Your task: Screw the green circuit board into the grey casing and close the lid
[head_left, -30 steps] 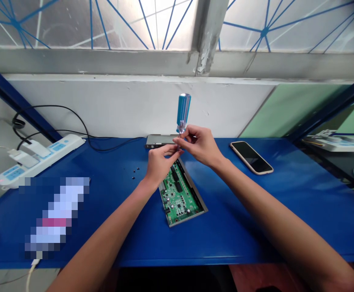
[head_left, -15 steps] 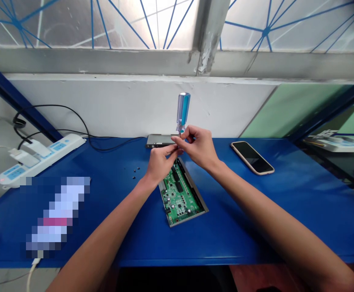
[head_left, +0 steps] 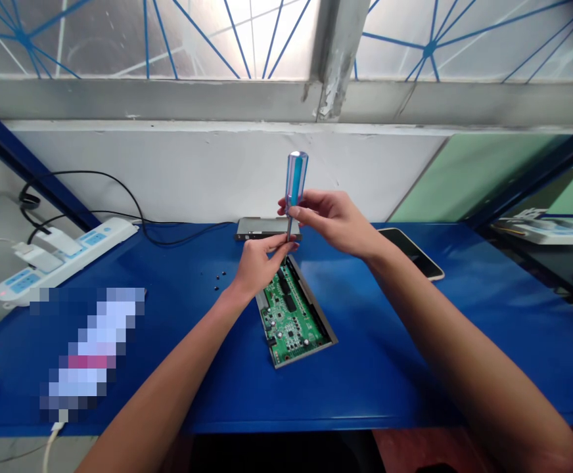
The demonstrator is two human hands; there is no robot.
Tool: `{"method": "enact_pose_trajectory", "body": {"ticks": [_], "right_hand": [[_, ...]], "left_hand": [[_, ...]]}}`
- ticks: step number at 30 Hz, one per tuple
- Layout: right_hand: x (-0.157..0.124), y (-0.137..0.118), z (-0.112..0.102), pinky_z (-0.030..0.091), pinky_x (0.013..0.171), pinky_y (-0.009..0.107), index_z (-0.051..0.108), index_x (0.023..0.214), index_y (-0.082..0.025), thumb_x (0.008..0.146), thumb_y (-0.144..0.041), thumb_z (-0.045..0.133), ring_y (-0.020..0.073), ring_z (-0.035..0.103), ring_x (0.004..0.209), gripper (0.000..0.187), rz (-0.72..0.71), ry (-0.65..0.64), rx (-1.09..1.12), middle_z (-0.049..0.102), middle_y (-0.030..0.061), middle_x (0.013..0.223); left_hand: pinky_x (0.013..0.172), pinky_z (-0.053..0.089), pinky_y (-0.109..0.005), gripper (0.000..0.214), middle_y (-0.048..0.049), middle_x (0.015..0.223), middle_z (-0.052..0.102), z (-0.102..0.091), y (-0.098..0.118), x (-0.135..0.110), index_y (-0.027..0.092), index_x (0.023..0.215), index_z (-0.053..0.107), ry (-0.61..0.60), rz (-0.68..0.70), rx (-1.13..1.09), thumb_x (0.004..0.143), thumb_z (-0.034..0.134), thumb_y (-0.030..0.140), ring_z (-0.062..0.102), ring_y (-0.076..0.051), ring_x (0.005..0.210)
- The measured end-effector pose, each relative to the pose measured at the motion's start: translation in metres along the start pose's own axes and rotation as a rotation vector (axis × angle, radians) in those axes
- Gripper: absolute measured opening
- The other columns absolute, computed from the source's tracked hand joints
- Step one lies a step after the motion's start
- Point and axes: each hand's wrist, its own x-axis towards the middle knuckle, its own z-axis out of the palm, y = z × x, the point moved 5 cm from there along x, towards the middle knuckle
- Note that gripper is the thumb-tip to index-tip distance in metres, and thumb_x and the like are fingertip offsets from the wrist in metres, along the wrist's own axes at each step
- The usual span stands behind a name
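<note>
A screwdriver (head_left: 297, 177) with a clear and blue handle stands nearly upright over the far end of a green circuit board (head_left: 291, 322), which lies in a metal tray-like casing (head_left: 320, 309). My right hand (head_left: 333, 220) is closed with thumb and fingers around the lower part of the handle. Lower down, my left hand (head_left: 264, 263) pinches the screwdriver's shaft between thumb and fingers. The tip is hidden behind the left fingers, so I cannot tell what it touches. Several small dark screws (head_left: 217, 278) lie left of the board.
Behind the hands sits a flat grey metal cover (head_left: 259, 227). To the right is a phone (head_left: 414, 256), partly behind my right forearm. A white power strip (head_left: 69, 259) with plugs and a blurred-out device (head_left: 92, 355) on a cable lie on the left of the blue table (head_left: 389, 368).
My right hand has moved up from the shaft, beside the left fingers, to the lower handle of the screwdriver. The left hand and the board have stayed in place.
</note>
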Motion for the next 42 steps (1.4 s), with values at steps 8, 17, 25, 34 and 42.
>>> {"method": "enact_pose_trajectory", "body": {"ticks": [8, 17, 25, 34, 42], "right_hand": [[-0.001, 0.001, 0.007, 0.043, 0.059, 0.029, 0.055, 0.07, -0.019, 0.076, -0.044, 0.084, 0.0123, 0.054, 0.064, 0.039, -0.097, 0.355, -0.165, 0.063, -0.0002, 0.073], [0.001, 0.001, 0.008, 0.05, 0.066, 0.028, 0.073, 0.107, -0.018, 0.088, -0.047, 0.071, 0.0164, 0.063, 0.082, 0.034, -0.016, -0.027, -0.073, 0.071, 0.0044, 0.097], [-0.001, -0.005, 0.0, 0.041, 0.057, 0.029, 0.076, 0.081, -0.015, 0.077, -0.041, 0.083, 0.0125, 0.053, 0.061, 0.027, -0.028, 0.167, -0.213, 0.067, 0.0019, 0.073], [-0.005, -0.005, 0.009, 0.035, 0.058, 0.029, 0.055, 0.062, -0.019, 0.074, -0.046, 0.085, 0.0108, 0.041, 0.059, 0.042, -0.113, 0.446, -0.355, 0.051, -0.0039, 0.062], [-0.002, -0.006, 0.01, 0.042, 0.06, 0.028, 0.071, 0.086, -0.016, 0.088, -0.054, 0.07, 0.0127, 0.052, 0.066, 0.038, -0.088, 0.154, -0.297, 0.065, 0.0014, 0.077]], "left_hand": [[0.093, 0.062, -0.038, 0.023, -0.0072, 0.103, 0.081, -0.001, 0.002, -0.001, 0.016, 0.108, 0.079, 0.01, 0.007, 0.04, 0.096, 0.065, 0.029, 0.078, -0.026, 0.098], [0.093, 0.061, -0.039, 0.023, -0.0067, 0.103, 0.081, -0.003, 0.003, 0.0, 0.018, 0.108, 0.079, -0.023, 0.003, 0.043, 0.095, 0.066, 0.032, 0.078, -0.025, 0.098], [0.098, 0.06, -0.04, 0.024, -0.0085, 0.107, 0.081, -0.002, 0.006, 0.0, 0.016, 0.109, 0.078, -0.048, -0.019, 0.033, 0.095, 0.066, 0.031, 0.077, -0.025, 0.101], [0.095, 0.061, -0.042, 0.022, -0.0109, 0.103, 0.081, -0.007, 0.005, 0.001, 0.014, 0.104, 0.078, -0.061, -0.065, -0.021, 0.091, 0.068, 0.028, 0.078, -0.026, 0.097], [0.094, 0.061, -0.042, 0.021, -0.0094, 0.104, 0.081, -0.012, 0.006, 0.003, 0.016, 0.1, 0.079, -0.107, -0.082, 0.002, 0.09, 0.07, 0.033, 0.077, -0.026, 0.098]]}}
